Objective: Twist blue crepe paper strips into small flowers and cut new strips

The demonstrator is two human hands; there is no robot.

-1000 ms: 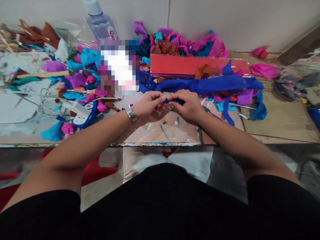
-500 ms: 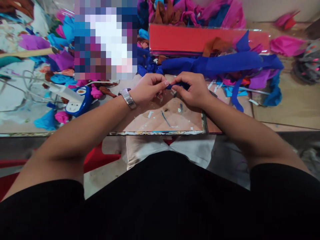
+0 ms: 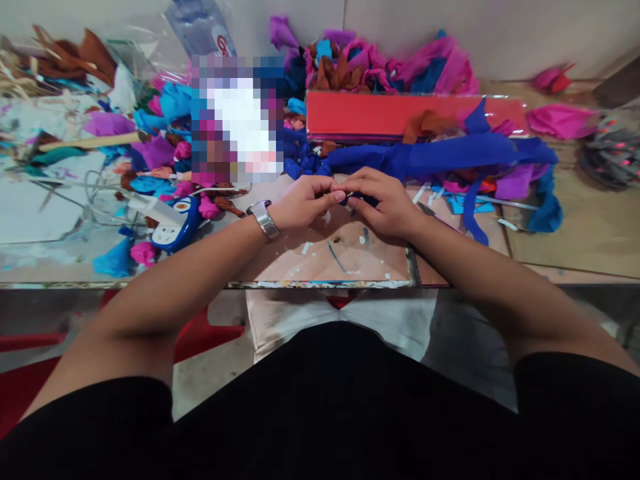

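Observation:
My left hand [image 3: 309,201] and my right hand [image 3: 384,201] meet fingertip to fingertip just above the table. Between them they pinch a small dark blue piece of crepe paper [image 3: 369,199], mostly covered by the fingers of my right hand. A metal-band watch [image 3: 265,220] circles my left wrist. Just beyond the hands lies a long strip of blue crepe paper [image 3: 450,159], with crumpled blue pieces [image 3: 299,157] at its left end. Small paper scraps [image 3: 306,248] are scattered on the table below my hands.
A flat red pack [image 3: 400,115] in clear wrapping lies behind the blue strip. At the left are a blue-and-white power socket [image 3: 176,227] with cables and many coloured paper pieces [image 3: 113,257]. A clear plastic bottle [image 3: 200,30] stands at the back. Cardboard [image 3: 575,213] covers the right side.
The camera view has tilted up, so the scene sits lower and more of the wall shows. My hands stay together on the blue paper, with the right fingers slightly shifted over it.

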